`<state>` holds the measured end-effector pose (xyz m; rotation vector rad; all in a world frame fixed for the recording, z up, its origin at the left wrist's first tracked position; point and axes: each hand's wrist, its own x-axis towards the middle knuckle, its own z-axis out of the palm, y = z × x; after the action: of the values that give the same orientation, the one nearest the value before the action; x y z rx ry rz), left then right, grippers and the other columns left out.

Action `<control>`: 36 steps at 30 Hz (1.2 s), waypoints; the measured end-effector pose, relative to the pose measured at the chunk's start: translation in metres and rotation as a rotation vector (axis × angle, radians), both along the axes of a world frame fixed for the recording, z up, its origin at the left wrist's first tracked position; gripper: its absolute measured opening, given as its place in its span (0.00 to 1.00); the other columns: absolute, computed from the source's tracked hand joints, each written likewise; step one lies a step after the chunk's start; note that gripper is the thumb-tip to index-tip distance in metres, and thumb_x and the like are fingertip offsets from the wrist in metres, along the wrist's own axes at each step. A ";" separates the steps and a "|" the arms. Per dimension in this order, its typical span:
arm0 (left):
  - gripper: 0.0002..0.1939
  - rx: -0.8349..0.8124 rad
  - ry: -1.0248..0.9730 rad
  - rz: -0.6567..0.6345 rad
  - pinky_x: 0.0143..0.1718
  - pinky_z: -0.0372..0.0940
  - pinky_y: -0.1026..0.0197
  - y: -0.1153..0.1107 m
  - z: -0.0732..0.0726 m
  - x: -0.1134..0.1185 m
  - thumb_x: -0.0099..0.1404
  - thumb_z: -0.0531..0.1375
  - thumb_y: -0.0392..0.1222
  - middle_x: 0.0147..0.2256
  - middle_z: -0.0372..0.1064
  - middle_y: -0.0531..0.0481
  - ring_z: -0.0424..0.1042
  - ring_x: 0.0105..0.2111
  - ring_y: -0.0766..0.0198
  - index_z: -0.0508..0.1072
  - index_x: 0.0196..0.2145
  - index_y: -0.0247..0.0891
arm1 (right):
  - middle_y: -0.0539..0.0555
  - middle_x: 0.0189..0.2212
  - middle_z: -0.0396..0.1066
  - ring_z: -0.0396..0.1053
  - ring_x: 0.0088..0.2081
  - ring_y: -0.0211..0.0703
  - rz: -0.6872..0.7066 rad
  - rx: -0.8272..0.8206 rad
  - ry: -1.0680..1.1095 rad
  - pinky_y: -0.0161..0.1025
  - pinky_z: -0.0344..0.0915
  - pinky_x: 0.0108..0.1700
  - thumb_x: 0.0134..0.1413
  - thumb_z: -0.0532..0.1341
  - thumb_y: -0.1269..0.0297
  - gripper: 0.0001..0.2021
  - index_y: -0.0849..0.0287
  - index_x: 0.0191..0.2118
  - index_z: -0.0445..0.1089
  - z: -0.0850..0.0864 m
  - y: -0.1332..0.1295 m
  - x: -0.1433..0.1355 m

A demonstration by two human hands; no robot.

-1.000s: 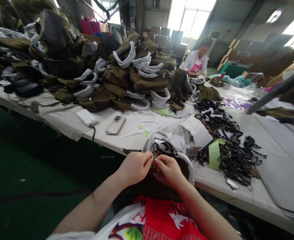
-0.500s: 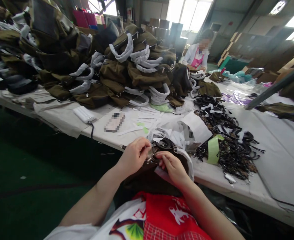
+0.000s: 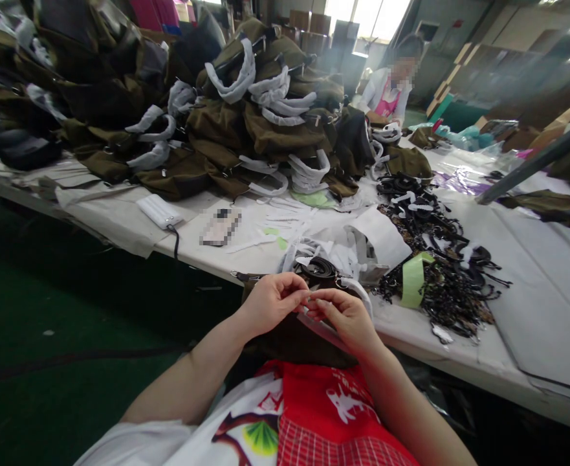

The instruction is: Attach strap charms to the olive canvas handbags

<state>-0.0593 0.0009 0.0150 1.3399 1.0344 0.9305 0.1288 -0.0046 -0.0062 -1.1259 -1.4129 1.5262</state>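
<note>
Close fingertip work now: left hand and right hand pinch together over the dark bag, any held piece too small to tell; the next move likely calls for steadiness.

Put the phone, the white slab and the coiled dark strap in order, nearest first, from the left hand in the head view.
From the left hand:
1. Coiled dark strap, beyond the fingertips, rightward.
2. Phone, ahead and left.
3. White slab, farther left.

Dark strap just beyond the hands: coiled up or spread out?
Coiled. The dark strap shows as rings wound closely inside one another, just beyond the left hand and right hand.
</note>
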 end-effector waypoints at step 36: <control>0.08 0.339 0.345 -0.015 0.34 0.63 0.64 -0.006 0.008 0.007 0.66 0.58 0.40 0.29 0.73 0.51 0.70 0.29 0.65 0.74 0.30 0.36 | 0.53 0.30 0.74 0.70 0.32 0.40 0.228 0.612 -0.693 0.37 0.61 0.35 0.68 0.52 0.58 0.16 0.53 0.41 0.78 0.026 -0.003 0.014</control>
<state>-0.0527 -0.0055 0.0227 1.8362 1.1569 0.9094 0.1430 -0.0078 0.0197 -1.1603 -2.3337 0.7282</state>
